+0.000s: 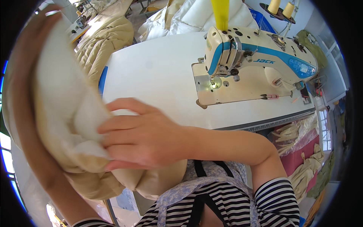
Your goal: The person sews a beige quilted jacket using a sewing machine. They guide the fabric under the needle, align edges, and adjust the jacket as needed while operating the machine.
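Note:
A beige padded piece with a white inner side [72, 102] hangs on the left, off the near left part of the table, and bulges down toward my lap. My right hand [141, 136] reaches across in front of my body, its bent fingers gripping the white side of the padded piece. At the upper left my left hand [41, 24] is raised high along the top of the piece. Motion smears its fingers, so their grip does not show. The upper part of the padded piece is blurred too.
A white and blue sewing machine [261, 56] stands on the white table [147, 68]. Thread snips [269, 97] lie on its bed. More beige padded pieces [104, 47] and a white one [189, 17] lie beyond the table. Thread cones [274, 6] stand at the back right.

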A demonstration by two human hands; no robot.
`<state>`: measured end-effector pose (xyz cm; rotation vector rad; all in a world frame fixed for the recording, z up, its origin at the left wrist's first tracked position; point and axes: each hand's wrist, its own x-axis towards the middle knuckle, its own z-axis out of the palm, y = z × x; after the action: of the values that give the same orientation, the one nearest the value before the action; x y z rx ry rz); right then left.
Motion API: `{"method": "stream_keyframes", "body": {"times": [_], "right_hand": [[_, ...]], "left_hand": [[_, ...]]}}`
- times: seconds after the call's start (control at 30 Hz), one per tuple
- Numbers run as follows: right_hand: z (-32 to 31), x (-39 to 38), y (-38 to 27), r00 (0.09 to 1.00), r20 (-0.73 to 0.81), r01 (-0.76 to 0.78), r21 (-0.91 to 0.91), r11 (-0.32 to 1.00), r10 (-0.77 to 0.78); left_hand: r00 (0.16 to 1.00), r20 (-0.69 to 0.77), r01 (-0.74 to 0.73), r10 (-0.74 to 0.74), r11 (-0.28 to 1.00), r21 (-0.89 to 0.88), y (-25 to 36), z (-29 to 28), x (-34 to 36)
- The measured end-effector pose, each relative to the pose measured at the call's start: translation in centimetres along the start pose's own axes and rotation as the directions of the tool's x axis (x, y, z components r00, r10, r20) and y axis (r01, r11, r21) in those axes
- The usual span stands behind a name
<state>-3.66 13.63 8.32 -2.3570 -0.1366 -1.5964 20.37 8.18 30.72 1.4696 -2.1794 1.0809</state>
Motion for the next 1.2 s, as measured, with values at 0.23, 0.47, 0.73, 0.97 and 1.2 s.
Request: {"method": "stream_keyframes", "body": {"times": [0.23,0.47,0.73,0.97,1.2], "right_hand": [[-11.5,-15.5,-3.9,0.699,0.426,-0.643,0.023,0.766,0.574],[-14.6,-18.2,-0.1,0.764,0.349,-0.381,-0.434,0.816,0.542],[-13.9,-21.7,-0.4,0.809,0.309,-0.362,-0.411,0.837,0.501],[-15.0,-21.7,-1.0,0.813,0.263,-0.379,-0.440,0.814,0.520],[-15.2,-22.0,-1.1,0.821,0.331,-0.320,-0.406,0.856,0.464]], "left_hand": [[0.854,0.148,-0.292,0.499,0.694,-0.658,22.3,27.5,-5.7],[0.878,0.179,-0.222,0.444,0.709,-0.670,28.7,28.3,-3.7],[0.813,0.428,-0.015,0.395,0.750,-0.661,29.4,26.8,-2.6],[0.855,0.364,0.026,0.371,0.668,-0.743,27.1,23.8,-2.4],[0.873,0.381,0.072,0.304,0.692,-0.718,28.1,27.2,-3.1]]}}
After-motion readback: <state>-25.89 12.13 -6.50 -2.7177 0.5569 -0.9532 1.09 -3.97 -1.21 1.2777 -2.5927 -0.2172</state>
